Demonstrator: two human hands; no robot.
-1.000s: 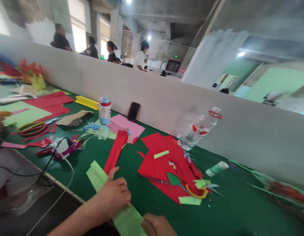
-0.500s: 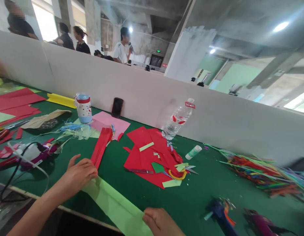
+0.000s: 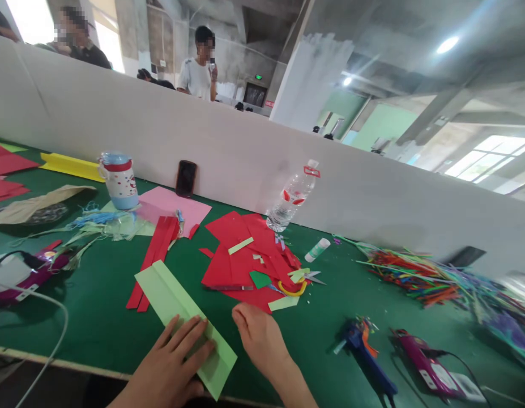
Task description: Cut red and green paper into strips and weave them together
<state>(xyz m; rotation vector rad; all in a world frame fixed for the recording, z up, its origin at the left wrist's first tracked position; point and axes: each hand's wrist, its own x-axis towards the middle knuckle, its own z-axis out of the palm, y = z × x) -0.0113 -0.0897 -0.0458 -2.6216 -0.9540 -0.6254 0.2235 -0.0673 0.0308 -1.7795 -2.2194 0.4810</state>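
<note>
A folded strip of light green paper [image 3: 166, 286] lies slantwise on the dark green table, creased along its length. My left hand [image 3: 175, 354] rests on its lower part, fingers spread and laid flat. To the right of the paper, my right hand [image 3: 262, 340] is curled into a loose fist, with nothing seen in it. The upper end of the green strip overlaps red paper strips [image 3: 158, 249]. Beyond my right hand are red paper sheets [image 3: 228, 263] with small scraps on them, and scissors with a yellow handle [image 3: 297, 292].
A glue stick [image 3: 317, 250], water bottle [image 3: 290, 201], phone [image 3: 186, 178] and cup [image 3: 120, 184] stand towards the white partition [image 3: 228, 150]. Right: coloured pipe cleaners [image 3: 415, 277], a blue glue gun [image 3: 366, 354], a purple device [image 3: 427, 360]. Left: another corded purple device [image 3: 37, 277].
My right hand has let go of the green paper and closed beside it. My left hand has moved from its upper end onto its lower part and flattened. The view has shifted right.
</note>
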